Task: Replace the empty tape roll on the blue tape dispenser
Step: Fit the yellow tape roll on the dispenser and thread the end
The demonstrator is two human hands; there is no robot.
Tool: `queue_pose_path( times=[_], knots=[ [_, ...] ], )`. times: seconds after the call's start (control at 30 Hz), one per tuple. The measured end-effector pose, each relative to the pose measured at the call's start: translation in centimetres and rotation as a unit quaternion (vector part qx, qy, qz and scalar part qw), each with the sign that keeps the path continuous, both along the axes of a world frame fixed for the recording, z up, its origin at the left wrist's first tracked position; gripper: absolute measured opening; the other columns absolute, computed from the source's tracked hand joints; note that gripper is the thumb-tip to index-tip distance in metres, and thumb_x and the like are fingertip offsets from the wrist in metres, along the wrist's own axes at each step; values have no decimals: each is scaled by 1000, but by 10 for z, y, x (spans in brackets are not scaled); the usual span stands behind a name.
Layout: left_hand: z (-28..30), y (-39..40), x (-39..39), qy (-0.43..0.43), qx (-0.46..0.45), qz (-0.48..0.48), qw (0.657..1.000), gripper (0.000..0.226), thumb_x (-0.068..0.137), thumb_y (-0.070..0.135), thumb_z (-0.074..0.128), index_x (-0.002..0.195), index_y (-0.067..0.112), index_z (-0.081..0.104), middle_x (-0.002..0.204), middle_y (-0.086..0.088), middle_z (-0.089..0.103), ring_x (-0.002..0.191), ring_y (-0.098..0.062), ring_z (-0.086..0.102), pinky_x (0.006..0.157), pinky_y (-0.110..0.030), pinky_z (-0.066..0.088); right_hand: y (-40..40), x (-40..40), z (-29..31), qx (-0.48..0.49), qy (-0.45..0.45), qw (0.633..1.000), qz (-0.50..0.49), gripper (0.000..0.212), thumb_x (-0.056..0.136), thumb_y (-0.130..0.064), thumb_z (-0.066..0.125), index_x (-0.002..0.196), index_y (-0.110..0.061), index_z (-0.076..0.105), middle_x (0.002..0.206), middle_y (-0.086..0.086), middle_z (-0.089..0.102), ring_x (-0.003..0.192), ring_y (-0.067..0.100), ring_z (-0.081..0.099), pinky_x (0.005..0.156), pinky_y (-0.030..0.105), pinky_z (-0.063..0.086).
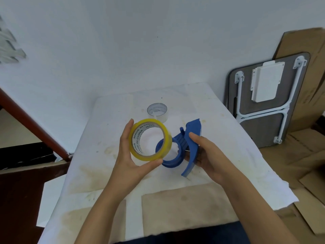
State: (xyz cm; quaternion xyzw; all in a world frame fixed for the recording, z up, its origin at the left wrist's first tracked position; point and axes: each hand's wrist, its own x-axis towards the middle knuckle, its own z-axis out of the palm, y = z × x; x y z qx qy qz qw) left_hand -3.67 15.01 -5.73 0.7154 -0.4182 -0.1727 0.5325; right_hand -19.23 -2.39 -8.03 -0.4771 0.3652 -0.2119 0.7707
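Head view: left hand (129, 155) grasps yellow tape (150, 140); right hand (206, 155) grasps blue dispenser (186, 147) beside it. Beyond both, empty roll (157, 111) on white cloth (219, 138).

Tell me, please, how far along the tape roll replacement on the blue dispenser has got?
Done: the empty roll sits apart on the table, and the dispenser's hub looks bare. In hand: the left hand holds the yellow tape roll right by the hub, while the right hand grips the blue dispenser. Left: seating the roll on the hub and threading the tape.
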Motion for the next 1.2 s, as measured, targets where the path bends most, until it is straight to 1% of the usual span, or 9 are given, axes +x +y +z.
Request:
queue_pose_path(
  times=[0.1,0.2,0.3,0.47,0.63,0.73,0.83,0.97,1.2],
  knots=[
    [-1,-2,-5,3,16,-15,1000,112,63,37,89,133,77,10,141,49,26,135,15,33,103,-14,34,2,-2,4,-8,5,1000,23,45,85,-39,66,120,-12,62,107,6,71,95,22,66,95,40,54],
    [-2,-3,-10,18,25,-25,999,110,59,46,84,133,77,10,138,50,29,133,17,35,95,-4,33,4,-2,5,-4,3,1000,26,43,85,-39,65,120,-13,62,104,4,70,93,21,65,92,37,55],
    [-6,-2,-13,27,26,-37,999,111,65,36,88,134,76,11,141,46,31,133,17,37,91,1,35,5,-2,4,7,-5,1000,14,40,86,-38,66,116,-13,61,98,0,70,89,17,66,82,32,55],
    [-12,-2,-16,21,40,-53,998,113,70,30,89,140,71,10,146,41,30,131,20,36,92,3,36,6,-2,2,24,-6,1000,-7,41,86,-37,66,118,-11,62,96,3,70,87,20,66,81,33,56],
    [-16,-5,-17,23,50,-54,997,114,69,32,89,144,67,10,144,42,31,130,20,37,98,-5,34,5,-2,3,43,-12,999,-23,28,86,-37,66,102,-15,69,87,3,72,84,22,66,83,36,57],
    [-18,-6,-18,18,55,-56,997,114,70,32,89,143,67,10,148,37,32,133,15,38,101,-9,35,6,-2,3,39,-11,999,-18,32,85,-38,67,106,-13,69,93,6,71,89,23,65,89,39,56],
    [-20,-9,-20,11,62,-64,996,112,70,32,89,138,73,10,150,34,30,133,14,37,97,-3,35,8,-2,5,36,-8,999,-9,38,85,-39,66,110,-11,69,101,10,69,93,26,63,97,44,53],
    [-23,-12,-21,-21,86,-74,993,112,70,35,89,130,78,4,140,49,22,122,33,29,84,11,31,10,-3,8,51,-21,998,-7,30,82,-42,68,96,-17,76,103,13,69,96,30,61,104,53,46],
    [-26,-14,-21,-25,93,-64,993,112,70,33,89,135,71,6,133,55,17,119,35,27,81,13,30,10,-2,10,42,-34,999,-1,42,74,-44,70,104,-14,71,105,13,67,96,30,61,103,53,47]
  ],
)
